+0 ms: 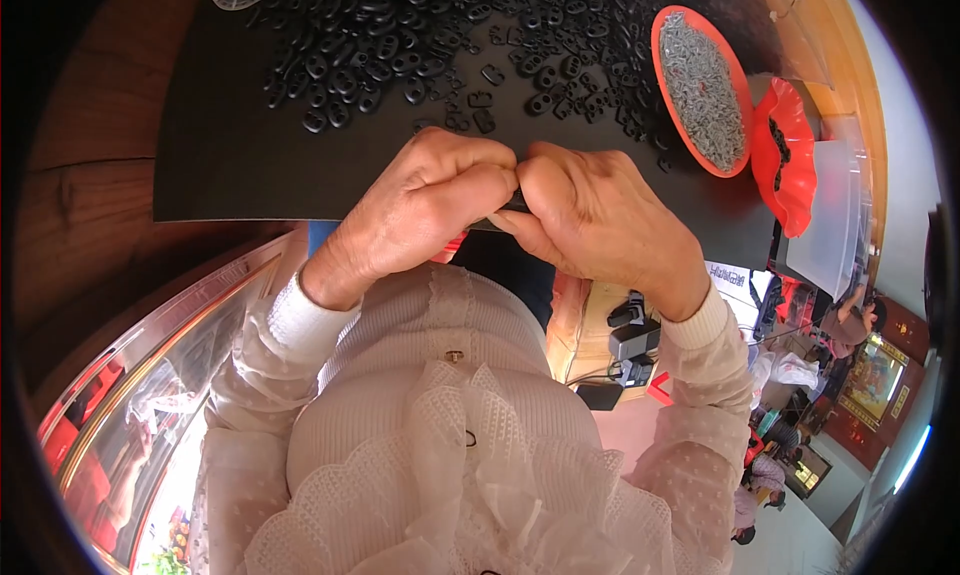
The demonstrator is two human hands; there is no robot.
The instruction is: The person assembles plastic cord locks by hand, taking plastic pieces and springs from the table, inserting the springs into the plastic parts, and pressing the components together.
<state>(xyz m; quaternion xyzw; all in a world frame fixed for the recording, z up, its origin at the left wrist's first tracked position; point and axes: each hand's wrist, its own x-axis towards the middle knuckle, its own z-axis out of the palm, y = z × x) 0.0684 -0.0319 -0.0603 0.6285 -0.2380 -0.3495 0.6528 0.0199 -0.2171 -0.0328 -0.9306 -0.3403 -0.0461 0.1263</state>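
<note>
My left hand [425, 200] and my right hand [600, 210] meet at the near edge of a black table top [225, 180]. The fingers of both are curled and pressed together, knuckle to knuckle. Whatever they pinch is small and hidden by the fingers; only a dark sliver shows between them. Just beyond lie a few separate small black plastic pieces [482, 100], oval or squarish with holes. Behind these spreads a large heap of similar black pieces [370, 35], some with two round holes.
On the right stands an orange-red bowl [735, 155] full of small grey metallic bits, possibly springs. Beside it is a red wavy-rimmed dish [795, 165] with dark contents, then a translucent plastic bin [825, 205]. Black adapters [630, 340] sit below right. People appear far right.
</note>
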